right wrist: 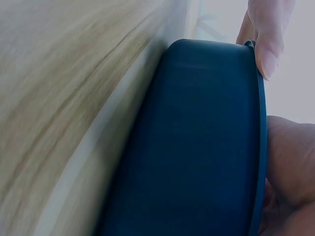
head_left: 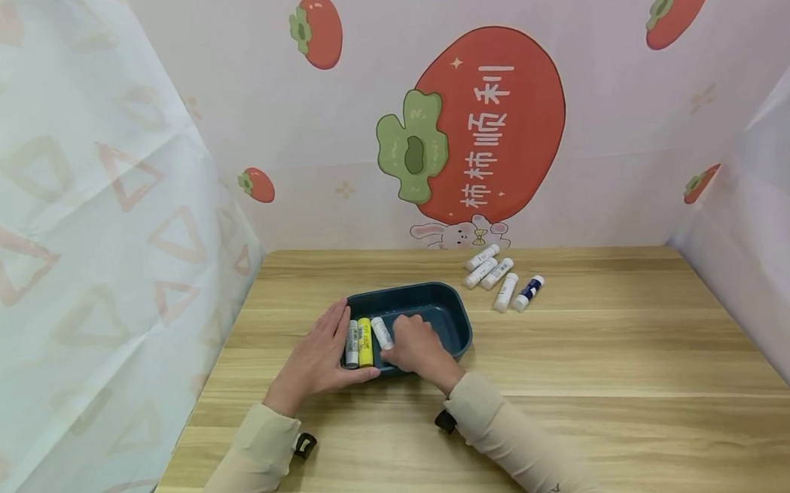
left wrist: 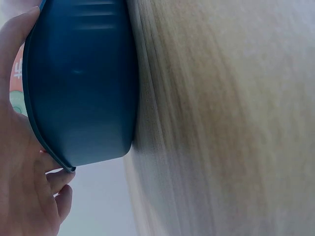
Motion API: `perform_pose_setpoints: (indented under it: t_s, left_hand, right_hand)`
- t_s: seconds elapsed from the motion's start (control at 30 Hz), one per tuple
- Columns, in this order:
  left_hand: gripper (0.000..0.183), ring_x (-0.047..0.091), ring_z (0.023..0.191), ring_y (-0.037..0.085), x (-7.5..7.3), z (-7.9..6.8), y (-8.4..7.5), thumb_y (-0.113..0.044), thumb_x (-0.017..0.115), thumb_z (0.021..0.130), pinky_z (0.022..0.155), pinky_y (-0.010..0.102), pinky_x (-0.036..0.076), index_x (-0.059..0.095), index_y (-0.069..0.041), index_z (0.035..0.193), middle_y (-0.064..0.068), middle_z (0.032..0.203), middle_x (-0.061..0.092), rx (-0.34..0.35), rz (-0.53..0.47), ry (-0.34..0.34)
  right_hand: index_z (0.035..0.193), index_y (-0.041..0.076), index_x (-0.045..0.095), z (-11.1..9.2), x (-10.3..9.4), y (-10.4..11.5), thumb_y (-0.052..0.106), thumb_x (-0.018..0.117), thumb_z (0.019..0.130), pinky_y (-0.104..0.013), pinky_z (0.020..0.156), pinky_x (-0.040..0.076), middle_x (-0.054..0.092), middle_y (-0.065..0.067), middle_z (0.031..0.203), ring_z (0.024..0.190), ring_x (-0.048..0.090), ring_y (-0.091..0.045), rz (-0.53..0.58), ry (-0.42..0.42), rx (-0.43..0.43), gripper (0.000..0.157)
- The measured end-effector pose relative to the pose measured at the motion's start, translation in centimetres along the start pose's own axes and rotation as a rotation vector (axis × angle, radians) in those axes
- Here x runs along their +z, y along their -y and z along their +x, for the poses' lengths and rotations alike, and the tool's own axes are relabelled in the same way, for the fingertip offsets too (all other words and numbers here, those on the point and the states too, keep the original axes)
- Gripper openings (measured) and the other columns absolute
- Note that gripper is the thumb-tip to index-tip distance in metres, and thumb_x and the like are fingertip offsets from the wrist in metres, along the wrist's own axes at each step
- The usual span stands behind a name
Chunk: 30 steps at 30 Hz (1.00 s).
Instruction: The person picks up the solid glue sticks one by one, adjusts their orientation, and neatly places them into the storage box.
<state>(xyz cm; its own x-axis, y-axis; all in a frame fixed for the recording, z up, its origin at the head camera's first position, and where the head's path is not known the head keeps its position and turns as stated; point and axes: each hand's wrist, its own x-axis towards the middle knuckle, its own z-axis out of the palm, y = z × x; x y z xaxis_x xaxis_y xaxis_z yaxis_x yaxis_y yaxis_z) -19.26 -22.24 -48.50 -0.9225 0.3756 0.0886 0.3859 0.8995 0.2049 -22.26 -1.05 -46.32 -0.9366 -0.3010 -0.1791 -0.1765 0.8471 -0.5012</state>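
My left hand (head_left: 315,355) grips the left end of a dark blue rectangular box (head_left: 454,303), thumb along the near rim and fingers at the far left side. Inside that end, a grey-labelled glue stick (head_left: 352,345) and a yellow glue stick (head_left: 365,342) lie side by side. To their right is a white glue stick (head_left: 381,332), slightly slanted, its near end pinched by my right hand (head_left: 420,344). In the right wrist view the box's near wall (right wrist: 192,132) hides the held stick, and the left thumb (right wrist: 268,56) shows over the rim.
Several white glue sticks (head_left: 505,292) lie loosely on the wooden table (head_left: 612,354) behind and right of the box. A dark blue and white one (head_left: 528,292) lies at their right. A patterned backdrop (head_left: 618,112) rises along the table's far edge.
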Motion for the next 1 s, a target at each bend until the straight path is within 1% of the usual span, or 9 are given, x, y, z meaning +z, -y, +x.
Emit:
perform_pose_setpoints:
  t_s: [0.2, 0.43, 0.77, 1.0]
  left_hand:
    - [0.128, 0.021, 0.164, 0.037, 0.02, 0.05, 0.01, -0.082, 0.064, 0.084, 0.131, 0.054, 0.029, 0.02, 0.007, 0.165, 0.02, 0.178, 0.013, 0.008, 0.001, 0.005]
    - [0.127, 0.02, 0.164, 0.038, 0.07, 0.04, 0.08, -0.08, 0.065, 0.085, 0.131, 0.053, 0.029, 0.02, 0.007, 0.165, 0.022, 0.177, 0.014, 0.016, -0.004, 0.0]
    - [0.127, 0.021, 0.164, 0.038, -0.08, 0.06, 0.03, -0.08, 0.066, 0.084, 0.131, 0.054, 0.031, 0.02, 0.008, 0.165, 0.022, 0.177, 0.015, 0.02, -0.005, -0.006]
    - [0.127, 0.02, 0.165, 0.037, -0.05, 0.01, 0.04, -0.08, 0.065, 0.085, 0.131, 0.053, 0.03, 0.019, 0.007, 0.165, 0.021, 0.177, 0.013, 0.014, -0.01, 0.003]
  right_hand:
    - [0.096, 0.002, 0.071, 0.41, 0.39, 0.26, 0.031, 0.085, 0.09, -0.03, 0.056, 0.053, 0.065, -0.006, 0.08, 0.064, 0.063, -0.02, 0.043, 0.033, -0.011, 0.033]
    - [0.101, 0.004, 0.07, 0.91, 0.75, 0.54, 0.029, 0.085, 0.09, -0.03, 0.058, 0.054, 0.066, -0.006, 0.082, 0.066, 0.063, -0.019, 0.063, 0.051, -0.029, 0.031]
    - [0.099, 0.006, 0.07, 0.94, 0.63, 0.63, 0.03, 0.085, 0.09, -0.029, 0.058, 0.053, 0.065, -0.005, 0.081, 0.066, 0.063, -0.019, 0.048, 0.082, -0.032, 0.029]
    - [0.096, 0.007, 0.071, 0.88, 0.36, 0.4, 0.03, 0.084, 0.091, -0.029, 0.057, 0.053, 0.066, -0.004, 0.078, 0.064, 0.063, -0.018, 0.05, 0.096, -0.056, 0.028]
